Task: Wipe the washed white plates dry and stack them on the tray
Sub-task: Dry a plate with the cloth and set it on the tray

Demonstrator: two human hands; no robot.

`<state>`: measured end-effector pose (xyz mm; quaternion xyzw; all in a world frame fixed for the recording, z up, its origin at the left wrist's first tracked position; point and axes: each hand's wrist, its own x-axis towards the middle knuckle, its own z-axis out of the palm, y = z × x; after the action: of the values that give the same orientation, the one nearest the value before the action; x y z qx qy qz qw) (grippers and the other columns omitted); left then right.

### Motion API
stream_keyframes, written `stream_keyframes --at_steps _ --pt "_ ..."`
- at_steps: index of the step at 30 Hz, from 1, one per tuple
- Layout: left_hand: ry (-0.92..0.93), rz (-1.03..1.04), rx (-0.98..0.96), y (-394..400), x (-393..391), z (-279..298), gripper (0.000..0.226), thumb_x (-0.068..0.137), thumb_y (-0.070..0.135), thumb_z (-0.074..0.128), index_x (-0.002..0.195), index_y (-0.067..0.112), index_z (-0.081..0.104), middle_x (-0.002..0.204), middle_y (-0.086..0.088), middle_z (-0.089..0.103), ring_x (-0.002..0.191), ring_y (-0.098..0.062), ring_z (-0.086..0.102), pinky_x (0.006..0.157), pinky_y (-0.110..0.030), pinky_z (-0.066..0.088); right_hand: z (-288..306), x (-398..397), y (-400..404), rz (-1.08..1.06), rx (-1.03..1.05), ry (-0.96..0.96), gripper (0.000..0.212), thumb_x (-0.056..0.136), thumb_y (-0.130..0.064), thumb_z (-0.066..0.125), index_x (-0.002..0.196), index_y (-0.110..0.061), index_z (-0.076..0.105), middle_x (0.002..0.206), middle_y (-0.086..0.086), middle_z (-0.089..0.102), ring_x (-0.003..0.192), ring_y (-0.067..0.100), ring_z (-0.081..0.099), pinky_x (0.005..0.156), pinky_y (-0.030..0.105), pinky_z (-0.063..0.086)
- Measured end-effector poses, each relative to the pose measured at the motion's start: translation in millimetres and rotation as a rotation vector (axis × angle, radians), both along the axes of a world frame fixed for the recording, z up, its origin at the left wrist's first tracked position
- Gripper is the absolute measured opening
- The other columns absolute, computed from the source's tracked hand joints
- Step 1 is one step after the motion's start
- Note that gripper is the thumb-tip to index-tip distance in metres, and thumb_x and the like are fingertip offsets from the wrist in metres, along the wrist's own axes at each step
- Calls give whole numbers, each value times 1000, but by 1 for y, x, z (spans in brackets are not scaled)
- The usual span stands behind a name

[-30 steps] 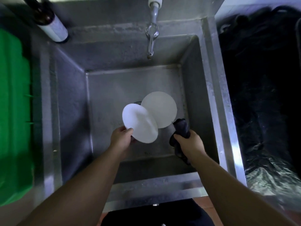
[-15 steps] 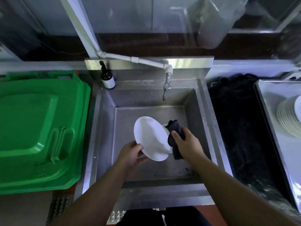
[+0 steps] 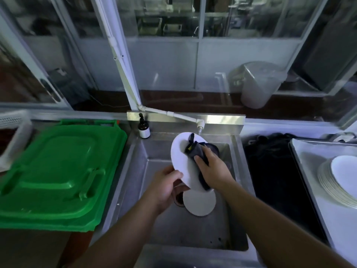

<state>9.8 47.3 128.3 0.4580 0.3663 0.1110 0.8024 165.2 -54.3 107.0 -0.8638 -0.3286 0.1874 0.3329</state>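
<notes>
From the head camera, the view has tipped upward compared with half a second ago: the glass partition and shelving behind the sink now fill the top half, and the plate in hand sits higher against the sink's back wall. A second plate, hidden behind the held one a moment ago, now shows below it on the sink floor.

The left hand (image 3: pixel 166 183) grips the white plate (image 3: pixel 182 161) at its lower left rim, thumb curled over the front face and fingers behind. The right hand (image 3: pixel 213 169) presses a dark cloth (image 3: pixel 194 149) against the plate's face, fingers bent over the bunched fabric and holding it; the cloth trails down under the palm past the plate's lower right edge.

The held plate is tilted up on edge, its face turned to the camera, plain white and round, raised above the steel sink (image 3: pixel 139 171) just under the tap (image 3: pixel 200 125). The second plate (image 3: pixel 199 202) lies near the drain, partly covered by the held one. At the far right a stack of white plates (image 3: pixel 336 182) rests on the metal tray (image 3: pixel 313 163), well apart from the hands.

A green bin lid (image 3: pixel 58 171) lies left of the sink, and a dark pump bottle (image 3: pixel 144 129) stands at its back left corner
</notes>
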Motion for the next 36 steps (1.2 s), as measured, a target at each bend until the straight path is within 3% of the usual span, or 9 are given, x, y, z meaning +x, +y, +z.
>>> stream_keyframes --at_steps 5,11,14,16,18,23,26,30,36 --pt "-62 60 1 -27 7 25 31 97 -11 46 114 -1 70 99 -20 77 83 -28 77 68 -38 64 20 -7 -16 -6 46 -16 51 106 -50 39 156 -37 39 157 -2 51 139 27 52 109 43 45" --pt "-93 6 49 -40 15 33 37 96 -11 47 119 3 72 111 -20 75 94 -29 73 84 -41 61 27 -37 -50 63 178 145 41 110 -48 38 148 -40 47 148 -8 58 137 18 53 112 40 43" --pt "-76 -77 41 -41 12 37 37 97 -9 45 113 6 75 102 -18 76 87 -26 74 84 -41 60 35 -43 -59 134 231 158 43 112 -45 40 154 -39 46 160 -21 43 153 5 33 127 34 27" --pt "-73 -108 39 -39 10 39 35 99 -8 46 104 8 76 95 -16 75 85 -26 73 85 -44 60 46 -40 -56 180 238 111 47 113 -38 41 160 -33 39 155 -33 29 154 -5 18 127 22 15" --pt "-81 -114 33 -36 9 43 31 99 -7 46 101 6 74 93 -17 73 86 -28 73 85 -47 60 60 -35 -43 221 215 49 48 114 -34 40 162 -27 37 156 -28 27 152 -7 12 123 16 9" --pt "-159 -72 -5 -32 7 56 24 97 -6 49 112 -10 68 103 -25 74 93 -30 75 79 -40 62 84 -10 0 138 144 -56 50 114 -35 36 163 -24 35 168 -5 36 158 12 23 117 20 19" --pt "-196 -55 -1 -27 5 59 29 97 -7 49 113 -2 74 109 -23 76 95 -29 76 83 -42 63 81 6 10 9 96 -27 53 113 -43 31 163 -27 34 171 -1 31 158 20 26 122 34 25" --pt "-217 -5 23 -23 6 60 35 96 -10 48 106 4 78 107 -20 77 93 -28 75 82 -42 64 72 4 12 -190 79 51 53 111 -47 27 159 -26 38 163 5 43 148 33 41 121 48 33" --pt "-196 62 67 -3 7 57 36 95 -12 50 102 8 80 101 -17 77 82 -25 74 67 -34 62 74 -38 10 -230 -1 247 46 114 -26 22 158 -16 35 159 14 41 147 36 38 116 48 38"
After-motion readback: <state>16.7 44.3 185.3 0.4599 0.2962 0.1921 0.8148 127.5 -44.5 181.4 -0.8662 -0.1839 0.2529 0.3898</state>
